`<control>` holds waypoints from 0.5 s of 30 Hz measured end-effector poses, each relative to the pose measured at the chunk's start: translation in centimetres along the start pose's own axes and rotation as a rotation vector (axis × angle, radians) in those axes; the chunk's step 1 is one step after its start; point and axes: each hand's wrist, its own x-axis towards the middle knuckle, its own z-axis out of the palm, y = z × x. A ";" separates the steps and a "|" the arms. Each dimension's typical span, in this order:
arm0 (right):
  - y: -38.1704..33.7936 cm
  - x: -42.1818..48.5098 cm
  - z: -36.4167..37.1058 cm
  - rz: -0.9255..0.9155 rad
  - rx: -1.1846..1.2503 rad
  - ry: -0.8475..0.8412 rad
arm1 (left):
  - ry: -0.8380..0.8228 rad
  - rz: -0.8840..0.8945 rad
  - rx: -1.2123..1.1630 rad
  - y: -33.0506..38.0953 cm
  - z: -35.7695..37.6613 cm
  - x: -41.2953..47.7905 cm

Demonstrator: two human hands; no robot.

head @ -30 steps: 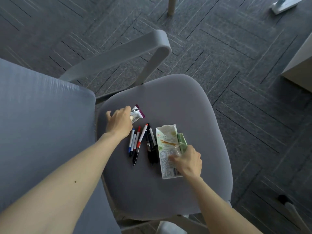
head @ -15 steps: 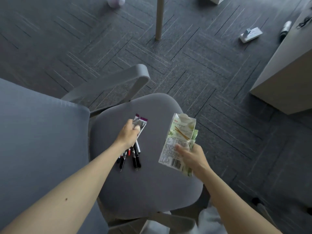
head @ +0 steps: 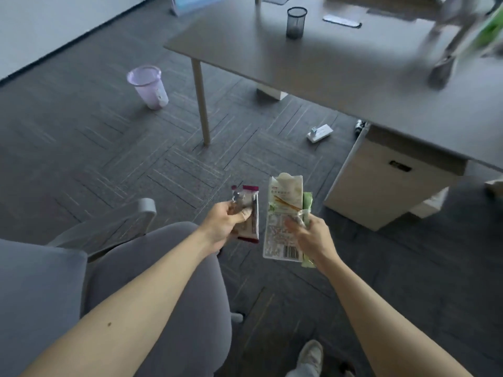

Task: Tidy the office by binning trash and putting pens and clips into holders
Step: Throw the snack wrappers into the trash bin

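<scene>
I see 2 hands, both raised over the carpeted floor [head: 114, 159] beside 1 grey office chair [head: 163, 281]. My left hand [head: 226, 224] has its fingers curled round 1 small snack wrapper with maroon ends [head: 249, 213], pinched against the thumb. A silver crumple shows at the wrapper's top left, and I cannot tell whether it is a separate piece. My right hand [head: 313, 238] grips 2 pieces of trash together. The front one is 1 tall white and pale green snack packet [head: 283, 210], upright, with a barcode at its lower end. The other is 1 green wrapper [head: 307, 202] tucked behind it, showing at the packet's right edge. The 2 hands are near each other but not touching.

1 lilac waste bin [head: 148, 87] stands on the floor well ahead and to the left, near the table leg [head: 200, 102]. On the grey tabletop [head: 326, 63] stands 1 dark mesh pen holder [head: 296, 21], upright. Under the tabletop's right side is 1 pale drawer cabinet [head: 381, 186], and 1 white power strip [head: 320, 133] lies on the floor close to it. 1 pale shoe [head: 310, 352] shows at the bottom edge.
</scene>
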 end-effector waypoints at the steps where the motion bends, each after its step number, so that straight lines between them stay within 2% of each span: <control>1: -0.6 0.3 -2.5 -0.019 0.001 0.004 | -0.042 -0.008 -0.022 1.7 2.4 0.0; 5: -3.2 1.9 -9.9 -0.098 -0.037 -0.062 | -0.210 -0.004 -0.021 7.1 9.7 0.7; 7: -4.6 3.0 -12.1 -0.125 -0.047 -0.096 | -0.233 0.034 0.014 9.2 12.4 1.4; 12: -8.4 7.1 -14.1 -0.106 0.011 -0.196 | 0.012 0.240 0.168 12.8 13.5 4.3; 15: -11.3 10.6 -13.7 -0.127 -0.013 -0.265 | 0.104 0.294 0.155 14.7 11.6 6.6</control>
